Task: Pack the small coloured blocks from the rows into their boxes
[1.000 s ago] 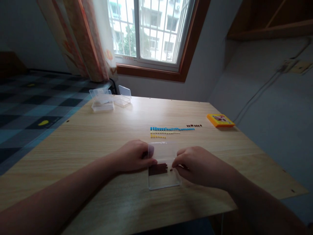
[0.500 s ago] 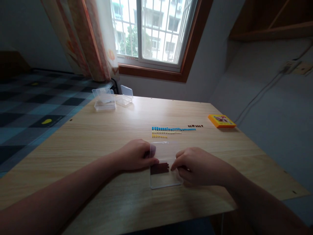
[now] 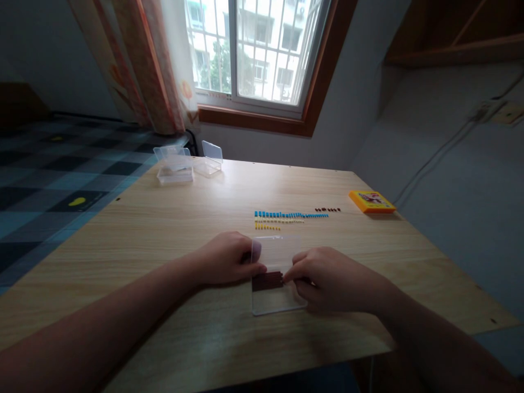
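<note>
Head view, left to right, placed relative to the clear tray (image 3: pixel 279 299) near the front edge of the counter (image 3: pixel 164 229). Far beyond and left of the tray: two open clear boxes (image 3: pixel 177 167). At the tray's left edge: left hand (image 3: pixel 226 263), fingers curled and thumb pressed over the rim, clamped on the tray. Inside the tray, across its middle: brown block (image 3: pixel 267 280) of small pieces. Beyond the tray: blue and yellow rows (image 3: pixel 286 216) of small pieces. At the tray's right edge: right hand (image 3: pixel 329 277), fingertips drawn together against the block's right end. Beyond and right: short brown row (image 3: pixel 327 209). Farthest right: orange box (image 3: pixel 370 201).
</note>
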### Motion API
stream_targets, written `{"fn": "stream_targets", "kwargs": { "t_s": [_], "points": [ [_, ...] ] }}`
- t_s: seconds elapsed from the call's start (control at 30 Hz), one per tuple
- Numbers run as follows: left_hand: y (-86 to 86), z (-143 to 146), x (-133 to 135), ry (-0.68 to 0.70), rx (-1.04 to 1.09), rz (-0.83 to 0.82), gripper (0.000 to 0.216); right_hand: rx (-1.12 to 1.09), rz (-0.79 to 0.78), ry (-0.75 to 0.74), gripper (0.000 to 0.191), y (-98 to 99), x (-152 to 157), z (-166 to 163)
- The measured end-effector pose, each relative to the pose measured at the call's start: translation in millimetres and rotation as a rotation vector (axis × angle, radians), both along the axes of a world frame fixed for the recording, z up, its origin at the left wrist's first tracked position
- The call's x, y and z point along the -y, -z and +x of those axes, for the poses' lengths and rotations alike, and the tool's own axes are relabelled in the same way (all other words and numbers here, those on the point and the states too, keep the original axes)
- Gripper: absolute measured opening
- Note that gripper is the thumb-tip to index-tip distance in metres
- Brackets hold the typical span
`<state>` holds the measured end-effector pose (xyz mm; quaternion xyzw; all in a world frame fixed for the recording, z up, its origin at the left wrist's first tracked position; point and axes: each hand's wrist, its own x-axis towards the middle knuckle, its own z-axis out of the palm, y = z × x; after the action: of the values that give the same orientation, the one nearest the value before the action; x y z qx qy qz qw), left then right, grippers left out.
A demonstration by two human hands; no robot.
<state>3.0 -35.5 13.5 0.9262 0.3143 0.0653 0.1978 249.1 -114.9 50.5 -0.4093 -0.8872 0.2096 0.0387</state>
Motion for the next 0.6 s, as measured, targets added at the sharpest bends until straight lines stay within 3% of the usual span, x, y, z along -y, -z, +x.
{"fn": "stream_targets", "kwargs": {
  "t_s": [0.6],
  "points": [
    [-1.4,0.1,1.4,0.008,0.002,0.01,0.031,-0.005,-0.006,0.004,0.034,-1.6,1.5,-0.4]
  ]
}}
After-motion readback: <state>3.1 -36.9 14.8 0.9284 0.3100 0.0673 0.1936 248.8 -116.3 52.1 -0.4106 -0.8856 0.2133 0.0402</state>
